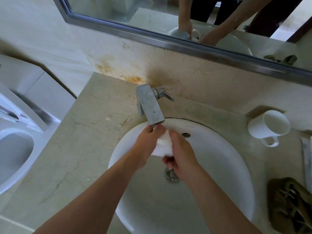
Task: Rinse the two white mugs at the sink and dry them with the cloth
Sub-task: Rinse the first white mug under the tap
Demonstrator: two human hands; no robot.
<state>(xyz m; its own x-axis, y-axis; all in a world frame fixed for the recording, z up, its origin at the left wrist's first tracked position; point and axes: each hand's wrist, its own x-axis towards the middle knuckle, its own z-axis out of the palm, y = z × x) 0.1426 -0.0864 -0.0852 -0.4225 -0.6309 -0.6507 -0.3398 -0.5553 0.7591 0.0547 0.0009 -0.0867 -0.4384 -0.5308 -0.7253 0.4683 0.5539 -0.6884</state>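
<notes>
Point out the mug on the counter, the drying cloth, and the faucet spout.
mug on the counter [263, 128]: head view, outer side wall.
cloth [287, 198]: head view, middle of the crumpled green fabric.
faucet spout [150, 105]: head view, flat top face.

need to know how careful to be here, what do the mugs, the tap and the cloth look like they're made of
Mug on the counter: glazed white ceramic by its smooth, thick wall. Mug in both hands: looks the same, mostly covered. Tap: dull grey metal, spotted and square-edged. Cloth: soft olive fabric, crumpled in folds; the fibre can't be told.
</notes>
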